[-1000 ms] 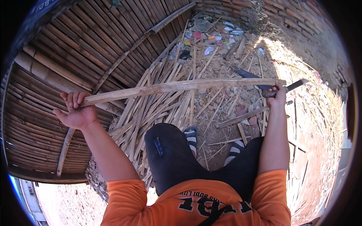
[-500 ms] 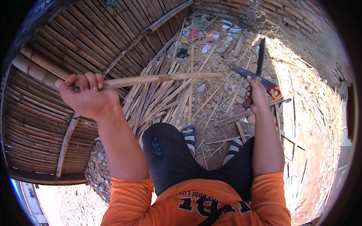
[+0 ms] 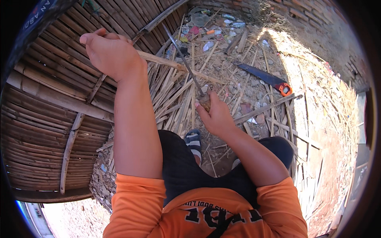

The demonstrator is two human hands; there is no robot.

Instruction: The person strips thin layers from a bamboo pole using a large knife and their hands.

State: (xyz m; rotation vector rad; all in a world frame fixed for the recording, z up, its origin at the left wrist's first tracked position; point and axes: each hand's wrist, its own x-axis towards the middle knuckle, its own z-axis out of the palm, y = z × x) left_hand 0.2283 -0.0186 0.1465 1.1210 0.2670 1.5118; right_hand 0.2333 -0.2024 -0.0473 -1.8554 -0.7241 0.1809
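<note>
My left hand [image 3: 115, 53] is raised at the far left, its fingers closed round one end of a pale bamboo strip [image 3: 162, 60]. From there the strip slopes down to the right across the middle of the view. The wooden handle of a machete [image 3: 185, 61] is in my right hand [image 3: 215, 115]. Its long dark blade points up and to the left, seen nearly edge-on, and crosses over the strip in this view. Whether blade and strip touch, I cannot tell. My left fingers are partly hidden behind the back of the hand.
A hand saw [image 3: 264, 76] with an orange and black handle lies on the ground at the right. Many split strips [image 3: 168, 103] are heaped at the left by the bamboo wall [image 3: 47, 91]. Litter [image 3: 208, 46] lies toward the brick wall [image 3: 309, 20]. A wooden bar [image 3: 270, 106] rests near my right knee.
My left hand has risen, tilting the strip down to the right. My right hand has swung the machete leftward and nearer to me, from beside the saw to across the strip.
</note>
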